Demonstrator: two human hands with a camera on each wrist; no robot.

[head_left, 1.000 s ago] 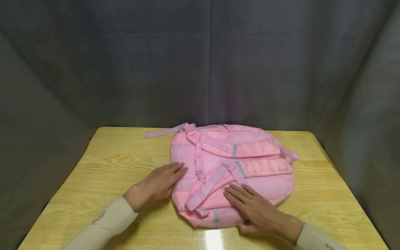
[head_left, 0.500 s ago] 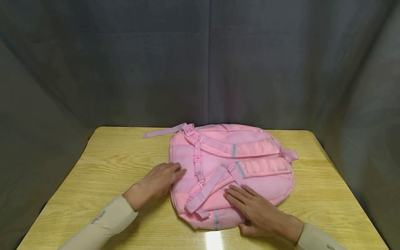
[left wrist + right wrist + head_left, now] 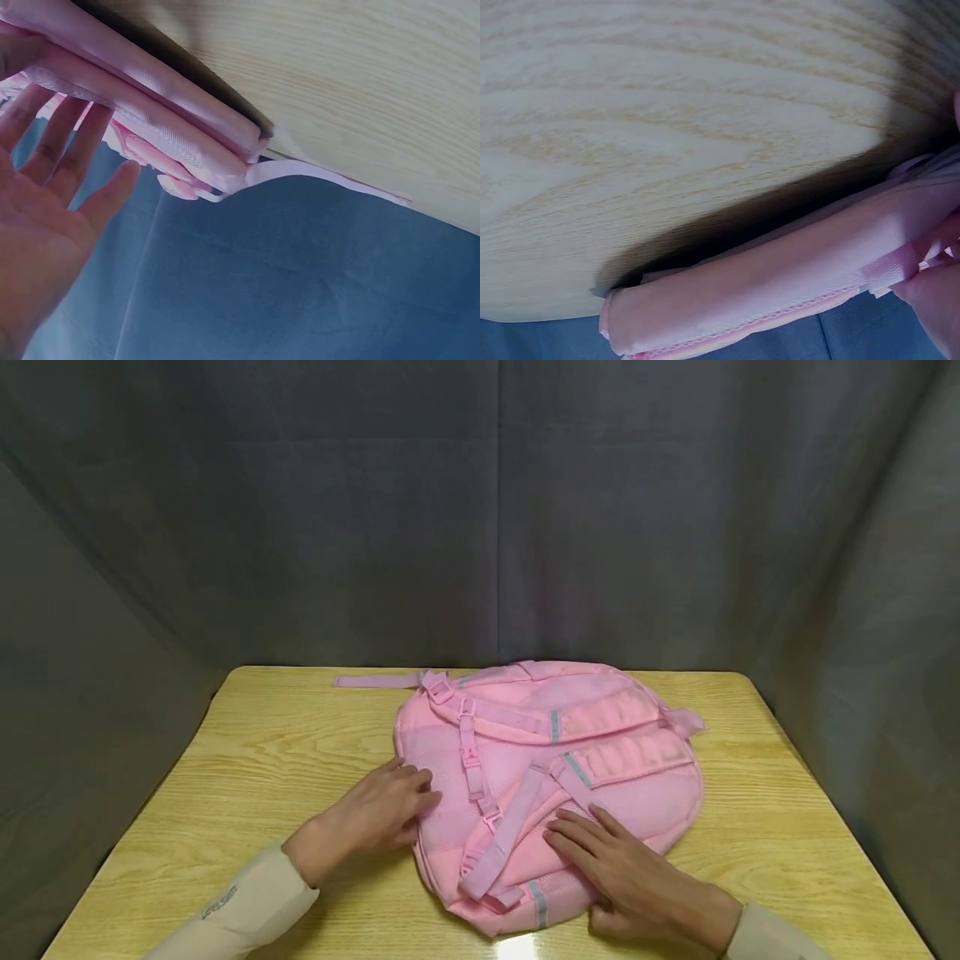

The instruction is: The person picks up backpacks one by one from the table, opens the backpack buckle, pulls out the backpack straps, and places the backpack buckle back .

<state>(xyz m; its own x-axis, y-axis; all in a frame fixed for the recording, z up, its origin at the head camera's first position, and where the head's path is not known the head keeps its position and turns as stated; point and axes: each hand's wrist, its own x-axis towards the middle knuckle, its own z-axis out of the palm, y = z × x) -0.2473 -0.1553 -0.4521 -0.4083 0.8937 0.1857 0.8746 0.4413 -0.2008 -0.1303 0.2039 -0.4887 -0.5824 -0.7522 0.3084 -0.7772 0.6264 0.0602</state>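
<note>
From the pink backpack (image 3: 555, 797), the wooden tabletop (image 3: 765, 777) gives passage at three o'clock; dark curtain (image 3: 375, 527) bars twelve, left hand (image 3: 378, 810) nine, right hand (image 3: 626, 877) five.

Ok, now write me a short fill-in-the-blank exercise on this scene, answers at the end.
1. The bag is ____ in colour.
2. Its shoulder straps face ____, not down.
3. In the head view, its loop points ____ (left or right).
4. The left hand is ____ from the loop than the right hand.

Missing words: pink; up; right; farther
</note>
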